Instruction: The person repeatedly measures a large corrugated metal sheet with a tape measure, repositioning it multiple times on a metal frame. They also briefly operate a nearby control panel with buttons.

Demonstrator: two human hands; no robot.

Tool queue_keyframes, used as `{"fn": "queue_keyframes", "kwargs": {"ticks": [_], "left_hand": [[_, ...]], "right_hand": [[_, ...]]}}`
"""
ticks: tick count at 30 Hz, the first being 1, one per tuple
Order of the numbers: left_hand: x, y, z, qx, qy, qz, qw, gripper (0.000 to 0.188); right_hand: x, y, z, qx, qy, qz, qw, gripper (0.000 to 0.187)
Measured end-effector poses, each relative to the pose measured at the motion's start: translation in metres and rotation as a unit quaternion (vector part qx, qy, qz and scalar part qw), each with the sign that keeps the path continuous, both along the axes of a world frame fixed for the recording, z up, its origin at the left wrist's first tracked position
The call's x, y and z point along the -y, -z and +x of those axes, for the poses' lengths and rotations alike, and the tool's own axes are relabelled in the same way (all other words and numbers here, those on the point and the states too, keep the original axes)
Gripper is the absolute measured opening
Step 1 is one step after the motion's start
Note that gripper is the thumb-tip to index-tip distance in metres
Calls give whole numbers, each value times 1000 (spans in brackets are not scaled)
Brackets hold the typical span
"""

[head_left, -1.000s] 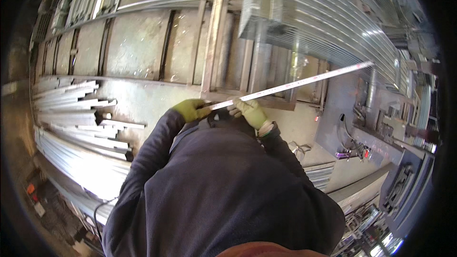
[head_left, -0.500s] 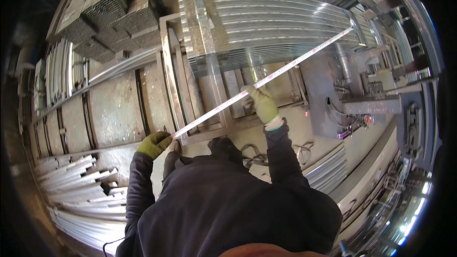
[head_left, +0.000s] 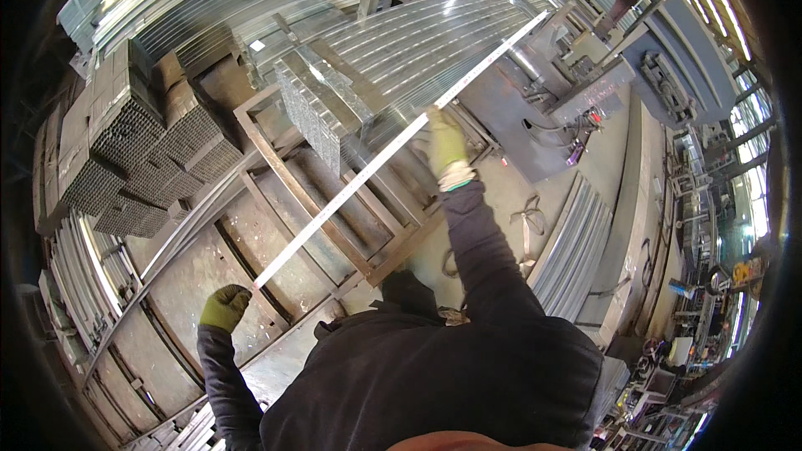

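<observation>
Your left yellow-green gloved hand (head_left: pixel 225 307) pinches the long white measuring tape (head_left: pixel 334 205) at one end; your right yellow-green gloved hand (head_left: pixel 448 144) closes on it farther along, above the rust-brown metal frame (head_left: pixel 401 252). Apparent step: spanning; next move calls for steady tension.

1. The pale, scuffed floor (head_left: pixel 494 221) is spreading beneath the work area, with a looped strap (head_left: pixel 527 215) lying directly on it, right of centre.
2. Just right of the strap, long silver profiles (head_left: pixel 575 242) are lying side by side, apparently on the floor too.
3. At lower left, dark crossbars (head_left: pixel 171 340) are running across the floor.
4. Near the centre, a brown metal frame (head_left: pixel 305 192) is apparently supporting a bundle of long, shiny lengths (head_left: pixel 401 42); their exact contact is staying hidden.
</observation>
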State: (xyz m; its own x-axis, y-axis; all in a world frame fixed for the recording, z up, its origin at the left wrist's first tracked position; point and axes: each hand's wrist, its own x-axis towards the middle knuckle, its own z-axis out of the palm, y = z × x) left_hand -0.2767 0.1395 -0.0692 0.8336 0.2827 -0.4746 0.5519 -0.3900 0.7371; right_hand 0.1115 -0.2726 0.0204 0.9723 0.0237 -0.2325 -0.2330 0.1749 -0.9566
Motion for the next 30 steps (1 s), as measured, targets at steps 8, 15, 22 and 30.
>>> {"fn": "queue_keyframes", "kwargs": {"ticks": [8, 15, 22, 30], "left_hand": [[-6, -57, 106, 49, 63, -8, 997, 29], [-31, -122, 112, 12, 15, 6, 1000, 36], [-119, -157, 93, -25, 2, 29, 999, 26], [-197, -66, 229, 35, 12, -66, 997, 22]], "right_hand": [[-115, -2, -59, -50, -107, 64, 991, 34], [-110, -25, 47, 35, -88, -37, 995, 35], [-100, -51, 173, -42, 12, 7, 999, 28], [-181, -10, 222, -50, 15, -1, 999, 46]]}}
